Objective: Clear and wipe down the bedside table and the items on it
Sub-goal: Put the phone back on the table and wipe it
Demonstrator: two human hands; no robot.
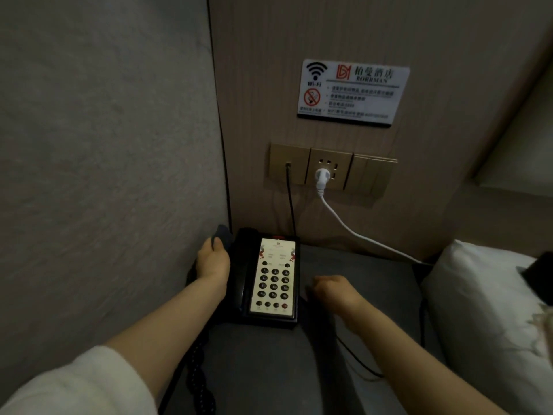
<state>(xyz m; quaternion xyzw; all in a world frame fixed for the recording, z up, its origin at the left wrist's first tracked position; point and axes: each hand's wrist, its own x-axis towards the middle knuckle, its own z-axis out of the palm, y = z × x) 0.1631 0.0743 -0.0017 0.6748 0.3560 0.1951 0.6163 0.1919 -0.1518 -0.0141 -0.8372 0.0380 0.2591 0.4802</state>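
With the left hand [213, 260] gripping a cloth [222, 235] by the phone [269, 277] at the table's [344, 265] back-left corner, and the right hand [332, 290] curled, its grasp unclear, wipe gently around the handset.

Wall sign [353, 91], socket panel [330, 170], pillow [484, 310]

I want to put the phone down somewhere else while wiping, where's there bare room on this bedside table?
Bare tabletop lies right of the telephone, between the wall and the right hand. The near strip is partly free, crossed by a thin black cable. The left side is crowded: left hand, handset, coiled cord.
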